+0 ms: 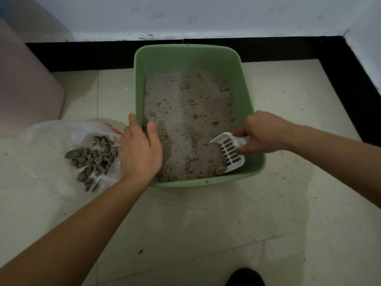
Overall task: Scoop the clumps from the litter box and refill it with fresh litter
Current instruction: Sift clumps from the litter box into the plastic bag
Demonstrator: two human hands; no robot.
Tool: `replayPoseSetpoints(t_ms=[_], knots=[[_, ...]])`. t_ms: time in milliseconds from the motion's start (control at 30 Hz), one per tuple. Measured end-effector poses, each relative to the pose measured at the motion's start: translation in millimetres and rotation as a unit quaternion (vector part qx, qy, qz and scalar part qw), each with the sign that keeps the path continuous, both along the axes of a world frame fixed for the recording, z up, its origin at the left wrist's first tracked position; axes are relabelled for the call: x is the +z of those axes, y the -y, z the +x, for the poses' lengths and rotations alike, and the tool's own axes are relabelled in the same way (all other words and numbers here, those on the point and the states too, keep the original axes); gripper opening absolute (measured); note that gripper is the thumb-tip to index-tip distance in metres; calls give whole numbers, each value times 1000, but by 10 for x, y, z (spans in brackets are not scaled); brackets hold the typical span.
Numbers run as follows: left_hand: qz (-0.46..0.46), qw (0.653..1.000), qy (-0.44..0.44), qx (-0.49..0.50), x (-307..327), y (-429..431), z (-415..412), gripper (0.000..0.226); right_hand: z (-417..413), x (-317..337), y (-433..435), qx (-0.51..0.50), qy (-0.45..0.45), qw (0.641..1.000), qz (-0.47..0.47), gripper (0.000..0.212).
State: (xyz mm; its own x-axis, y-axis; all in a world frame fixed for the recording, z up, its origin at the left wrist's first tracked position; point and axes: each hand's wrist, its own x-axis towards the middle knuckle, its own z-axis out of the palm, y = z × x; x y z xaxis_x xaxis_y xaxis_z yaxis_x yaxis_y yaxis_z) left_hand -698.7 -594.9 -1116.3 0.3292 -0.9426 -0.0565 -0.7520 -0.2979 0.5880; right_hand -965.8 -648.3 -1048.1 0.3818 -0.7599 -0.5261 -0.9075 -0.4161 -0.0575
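A green litter box (245, 85) sits on a pale tiled floor (206, 223), its far end close to a black strip (82, 56) that runs along the foot of a white wall (206, 15). Grey litter (185, 104) covers the bottom of the box, uneven and dotted with small lumps.

The right hand (261, 135) reaches in over the right rim, fingers curled round the handle of a white slotted scoop (228, 151). The scoop lies in the near right corner of the box, with its open end turned left and a heap of litter against it.

The left hand (140, 151) straddles the left rim near the near corner, thumb inside the box and fingers outside, holding the wall between them.

Just left of that hand a clear plastic bag (61, 131) lies open on the floor, with a pile of dark grey clumps (92, 155) in it. A pink bin (26, 89) stands at the far left. Loose grains are scattered on the floor around the box, and a dark shoe tip (245, 277) shows at the near edge.
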Motion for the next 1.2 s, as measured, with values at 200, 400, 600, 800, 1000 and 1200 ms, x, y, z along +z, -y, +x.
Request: replayPoseSetpoints(t_ms=[200,400,600,800,1000,1200], knots=[[-20,999,-39,15,-37,-7,16,62,226,-316,-61,-12,121,993,7,32],[-35,997,-71,23,-49,-4,30,60,237,-463,-75,-1,200,980,7,45],[-43,995,-89,29,-72,-7,35,64,296,-539,-109,-65,300,950,56,43],[-72,983,-156,60,-10,-40,7,60,358,-758,-391,-162,370,910,90,35],[-79,954,-269,107,24,-58,51,64,584,-718,-431,-161,401,900,56,39],[-77,935,-324,120,-44,-34,105,87,508,-691,-362,-203,430,870,131,35]])
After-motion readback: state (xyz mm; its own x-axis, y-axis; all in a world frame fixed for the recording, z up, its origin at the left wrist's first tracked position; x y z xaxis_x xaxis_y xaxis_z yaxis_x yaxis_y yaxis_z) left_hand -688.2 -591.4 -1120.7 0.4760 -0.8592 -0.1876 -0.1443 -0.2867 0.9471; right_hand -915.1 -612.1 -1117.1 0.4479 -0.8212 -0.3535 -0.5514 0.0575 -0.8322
